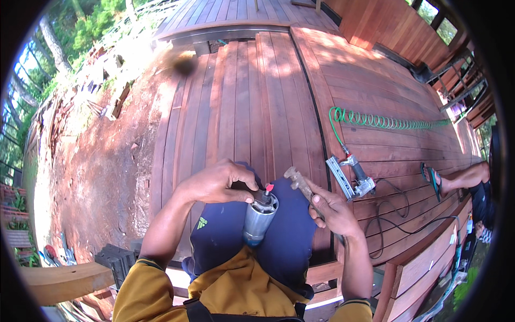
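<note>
A silver, cylindrical trim router (259,221) with a blue lower end stands nearly upright between my thighs. A red-tipped router bit (269,188) sticks up from its top. My left hand (221,182) is closed at the collet end, thumb and fingers around a dark part there; whether that part is a separate wrench I cannot make out. To the right, my right hand (332,209) grips a worn, rusty wrench (301,185), its head raised and pointing up-left, apart from the router. The wrench's lower end is hidden in my palm.
A pneumatic nailer (351,176) with a green coiled hose (391,121) lies on the wooden deck (279,107) to the right. A black cord (386,220) loops nearby. At far right is another person's sandalled foot (437,183). Bare earth (102,177) borders the deck's left side.
</note>
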Demonstrator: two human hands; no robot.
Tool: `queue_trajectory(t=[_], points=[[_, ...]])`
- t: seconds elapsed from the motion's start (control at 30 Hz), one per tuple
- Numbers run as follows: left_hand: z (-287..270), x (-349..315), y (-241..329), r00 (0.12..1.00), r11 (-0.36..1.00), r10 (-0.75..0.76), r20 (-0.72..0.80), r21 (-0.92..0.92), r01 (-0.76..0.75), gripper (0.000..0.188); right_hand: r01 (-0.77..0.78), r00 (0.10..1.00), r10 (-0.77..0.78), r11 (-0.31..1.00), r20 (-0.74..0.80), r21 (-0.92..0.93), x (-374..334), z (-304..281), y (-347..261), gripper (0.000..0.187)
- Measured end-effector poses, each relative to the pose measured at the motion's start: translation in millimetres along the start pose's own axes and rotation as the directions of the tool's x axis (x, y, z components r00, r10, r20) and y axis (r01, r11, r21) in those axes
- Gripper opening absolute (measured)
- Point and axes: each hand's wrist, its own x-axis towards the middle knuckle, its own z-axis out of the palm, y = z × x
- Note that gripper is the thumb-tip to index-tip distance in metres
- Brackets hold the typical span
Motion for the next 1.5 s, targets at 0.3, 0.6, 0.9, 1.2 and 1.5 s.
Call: queue_trajectory(t=[0.3, 0.6, 0.9, 1.2, 1.5], points=[[-6.8, 18.1, 9.4, 0.991, 0.997, -0.025, 0.134, 0.079, 0.014, 0.026, -0.131, 0.987, 0.132, 0.991, 0.088, -0.022, -7.0, 12.3, -14.6, 0.053], [14.9, 22.4, 34.8, 0.993, 0.973, 0.083, 0.086, 0.210, -0.100, 0.026, -0.172, 0.979, 0.150, 0.971, 0.138, 0.164, -35.9, 22.7, -4.0, 0.059], [15.1, 31.2, 39.6, 0.984, 0.959, 0.107, 0.141, 0.247, -0.140, 0.025, -0.187, 0.978, 0.176, 0.977, 0.111, 0.102, -49.2, 21.5, -13.0, 0.056], [19.9, 36.4, 48.1, 0.973, 0.945, 0.143, 0.184, 0.266, -0.189, 0.023, -0.261, 0.963, 0.262, 0.965, 0.067, -0.025, -72.6, 28.3, -22.0, 0.056], [46.5, 33.1, 65.2, 0.954, 0.863, 0.270, 0.127, 0.408, -0.298, 0.027, -0.330, 0.942, 0.333, 0.939, -0.027, 0.094, -115.2, 53.7, -17.3, 0.061]])
